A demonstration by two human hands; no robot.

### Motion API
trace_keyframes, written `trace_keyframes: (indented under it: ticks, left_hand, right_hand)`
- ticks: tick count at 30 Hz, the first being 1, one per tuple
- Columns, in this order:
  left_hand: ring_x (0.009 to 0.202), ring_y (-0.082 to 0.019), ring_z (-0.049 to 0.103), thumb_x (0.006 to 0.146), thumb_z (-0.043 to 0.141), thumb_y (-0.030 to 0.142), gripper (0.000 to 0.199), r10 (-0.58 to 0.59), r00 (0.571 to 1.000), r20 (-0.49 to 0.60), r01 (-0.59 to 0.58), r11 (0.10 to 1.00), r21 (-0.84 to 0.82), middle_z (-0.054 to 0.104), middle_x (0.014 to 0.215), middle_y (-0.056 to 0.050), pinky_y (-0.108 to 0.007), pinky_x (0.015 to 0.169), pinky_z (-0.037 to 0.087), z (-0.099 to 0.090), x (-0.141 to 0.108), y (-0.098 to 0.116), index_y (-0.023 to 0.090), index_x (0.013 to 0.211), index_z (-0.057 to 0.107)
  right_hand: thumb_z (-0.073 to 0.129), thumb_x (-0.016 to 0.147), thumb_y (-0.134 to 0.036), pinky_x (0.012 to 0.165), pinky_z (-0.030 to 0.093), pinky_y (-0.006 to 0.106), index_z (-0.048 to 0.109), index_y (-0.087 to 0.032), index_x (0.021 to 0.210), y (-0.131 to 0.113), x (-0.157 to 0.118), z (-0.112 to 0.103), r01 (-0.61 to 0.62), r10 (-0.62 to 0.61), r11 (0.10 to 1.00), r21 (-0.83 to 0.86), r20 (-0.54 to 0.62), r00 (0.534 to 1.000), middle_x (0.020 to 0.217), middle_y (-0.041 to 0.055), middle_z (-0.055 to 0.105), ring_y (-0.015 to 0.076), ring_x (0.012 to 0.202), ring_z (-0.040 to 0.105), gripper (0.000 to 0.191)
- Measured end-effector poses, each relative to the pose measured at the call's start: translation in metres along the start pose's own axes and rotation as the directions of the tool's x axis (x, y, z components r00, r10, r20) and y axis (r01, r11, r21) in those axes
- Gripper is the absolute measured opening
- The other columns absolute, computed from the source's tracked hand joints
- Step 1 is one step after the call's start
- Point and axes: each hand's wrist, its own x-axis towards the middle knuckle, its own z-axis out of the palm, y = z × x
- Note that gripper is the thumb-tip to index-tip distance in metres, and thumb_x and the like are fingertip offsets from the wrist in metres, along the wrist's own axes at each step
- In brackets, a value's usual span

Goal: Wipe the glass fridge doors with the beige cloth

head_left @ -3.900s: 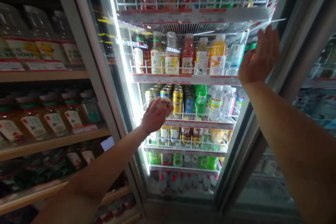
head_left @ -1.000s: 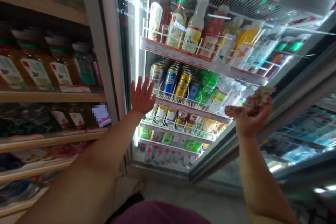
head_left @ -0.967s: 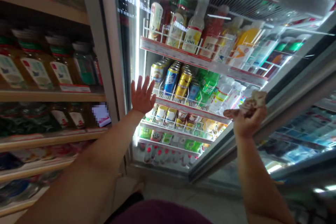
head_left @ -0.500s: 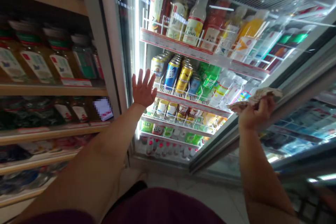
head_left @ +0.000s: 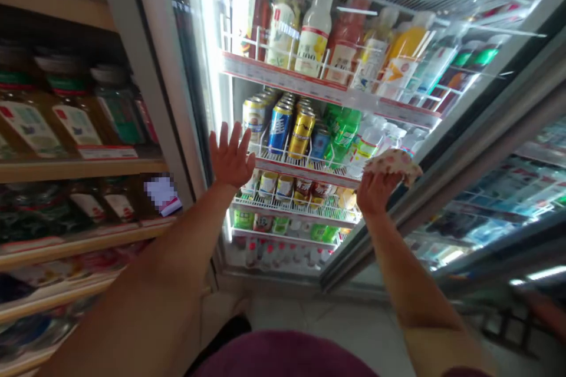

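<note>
My left hand (head_left: 231, 156) is raised with its fingers spread, holding nothing, in front of the lit drinks fridge (head_left: 329, 91). It is nearest to the cans (head_left: 279, 128) on a wire shelf, and I cannot tell whether it touches the glass. My right hand (head_left: 375, 191) grips a crumpled cream wrapper with pink spots (head_left: 392, 166) against the fridge's lower middle, near several plastic bottles (head_left: 369, 144). Part of the wrapper is hidden by my fingers.
Wooden shelves (head_left: 79, 169) with large labelled jars stand to the left of the fridge. A neighbouring glass-door fridge (head_left: 486, 206) stands to the right. A tiled floor (head_left: 354, 324) lies below, and my maroon garment (head_left: 283, 356) fills the bottom edge.
My right hand has moved left and lower with the wrapper, which looks more rounded. My left hand has stayed raised and open, and the view has shifted slightly.
</note>
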Motion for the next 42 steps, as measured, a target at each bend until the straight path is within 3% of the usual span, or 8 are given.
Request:
trace_keyframes:
  ticks: [6,9,14,21,28,31,36,42]
  left_hand:
    - [0.158,-0.028,-0.003,0.104,0.023,0.063,0.069,-0.016,1.000,-0.005,0.016,1.000,-0.021,0.025,0.169,-0.002,-0.054,0.129,-0.009,0.000,0.000,-0.001,0.022,0.157,0.038]
    - [0.158,-0.031,-0.001,0.102,0.027,0.063,0.069,-0.042,0.999,0.006,0.042,0.996,-0.073,0.026,0.168,-0.003,-0.057,0.129,-0.009,-0.001,0.000,-0.001,0.023,0.157,0.040]
    - [0.157,-0.033,0.001,0.103,0.035,0.054,0.063,-0.023,1.000,-0.005,0.023,0.999,-0.049,0.023,0.169,-0.001,-0.062,0.128,-0.005,-0.003,-0.001,-0.003,0.029,0.161,0.032]
    - [0.157,-0.035,0.004,0.101,0.047,0.041,0.068,0.041,0.997,-0.069,-0.043,0.998,-0.034,0.026,0.167,-0.008,-0.069,0.126,0.002,-0.003,-0.001,-0.004,0.031,0.164,0.025]
    - [0.157,-0.036,0.006,0.102,0.046,0.035,0.072,0.104,0.989,-0.104,-0.096,0.992,0.076,0.024,0.168,-0.010,-0.071,0.123,0.011,-0.005,0.000,-0.002,0.033,0.165,0.012]
    - [0.157,-0.035,0.005,0.102,0.046,0.034,0.073,0.125,0.986,-0.113,-0.116,0.990,0.079,0.022,0.169,-0.010,-0.071,0.123,0.010,-0.005,0.001,-0.002,0.033,0.165,0.010]
    - [0.157,-0.034,0.004,0.102,0.047,0.034,0.073,0.123,0.986,-0.113,-0.117,0.991,0.056,0.021,0.169,-0.008,-0.068,0.125,0.007,-0.005,0.001,-0.002,0.033,0.165,0.011]
    - [0.157,-0.035,0.007,0.103,0.044,0.037,0.068,0.108,0.989,-0.098,-0.099,0.991,0.092,0.028,0.166,-0.013,-0.068,0.124,0.010,-0.003,-0.001,-0.005,0.029,0.165,0.018]
  right_hand:
    - [0.052,0.093,-0.024,0.101,0.044,0.058,0.072,-0.014,0.096,-0.040,-0.073,-0.007,0.138,-0.152,0.985,0.103,0.148,0.977,0.102,0.0188,0.067,0.0345,0.113,0.057,0.023]
    - [0.051,0.093,-0.022,0.103,0.042,0.058,0.073,-0.016,0.097,-0.040,-0.050,-0.003,0.132,-0.143,0.987,0.091,0.134,0.980,0.099,0.0169,0.068,0.0326,0.108,0.059,0.024]
    - [0.044,0.096,-0.026,0.108,0.031,0.070,0.071,-0.012,0.106,-0.039,0.010,0.006,-0.043,0.042,0.999,0.019,0.055,0.998,0.119,0.0241,0.061,0.0406,0.128,0.046,0.031]
    - [0.049,0.091,-0.021,0.100,0.045,0.054,0.073,-0.020,0.096,-0.080,-0.054,0.009,0.050,-0.058,0.995,0.082,0.100,0.993,0.095,0.0138,0.069,0.0314,0.100,0.060,0.025]
    - [0.050,0.097,-0.025,0.099,0.043,0.054,0.073,-0.015,0.105,-0.091,0.007,0.023,0.025,-0.025,1.000,0.007,0.050,0.998,0.107,0.0191,0.067,0.0361,0.113,0.056,0.027]
    - [0.052,0.096,-0.022,0.100,0.043,0.053,0.073,-0.015,0.109,-0.107,-0.003,0.023,0.118,-0.121,0.992,0.041,0.083,0.989,0.111,0.0199,0.067,0.0357,0.112,0.056,0.026]
    - [0.061,0.089,-0.019,0.100,0.045,0.042,0.075,-0.025,0.101,-0.130,-0.031,0.017,0.308,-0.331,0.937,0.165,0.141,0.933,0.100,0.0084,0.072,0.0267,0.102,0.061,0.019]
    - [0.057,0.097,-0.022,0.094,0.048,0.038,0.070,-0.022,0.119,-0.157,0.029,0.018,0.208,-0.241,0.966,0.154,0.232,0.943,0.109,0.0128,0.069,0.0297,0.117,0.057,0.025]
